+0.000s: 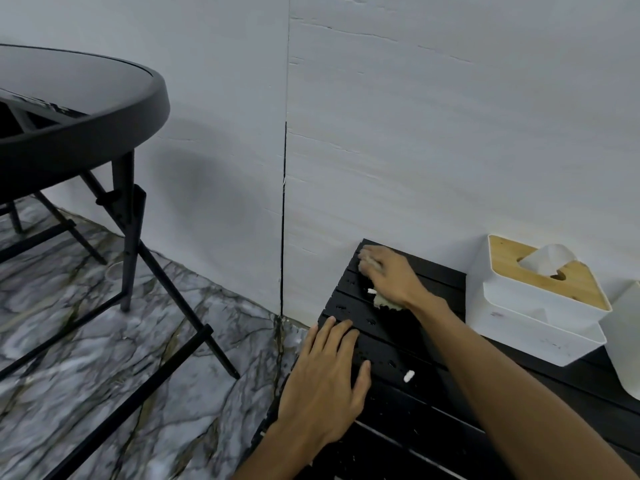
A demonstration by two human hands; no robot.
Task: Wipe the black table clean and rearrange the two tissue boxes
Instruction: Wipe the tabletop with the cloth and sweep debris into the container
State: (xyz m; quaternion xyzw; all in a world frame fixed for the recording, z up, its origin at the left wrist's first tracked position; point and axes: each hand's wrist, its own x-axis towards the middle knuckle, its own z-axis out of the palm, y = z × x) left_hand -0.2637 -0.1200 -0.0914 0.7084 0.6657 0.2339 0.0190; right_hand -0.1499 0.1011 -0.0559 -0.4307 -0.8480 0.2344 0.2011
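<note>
A low black slatted table [398, 427] stands against the white wall at the lower right. My right hand [389, 273] presses a crumpled pale tissue [386, 301] onto the table's far left corner. Flat on the table's left edge rests my left hand [329, 386], fingers straight. A small white scrap [408, 376] lies on the slats between my arms. A white tissue box with a wooden lid [540, 299] stands on the table's far right side, a tissue sticking out of its slot. A second white box [625, 344] is cut off by the right frame edge.
A round black table with thin metal legs [79, 109] stands to the left over the grey marble floor [104, 375]. The white wall [415, 133] runs right behind the slatted table. A small pale ring lies on the floor by a table leg [116, 271].
</note>
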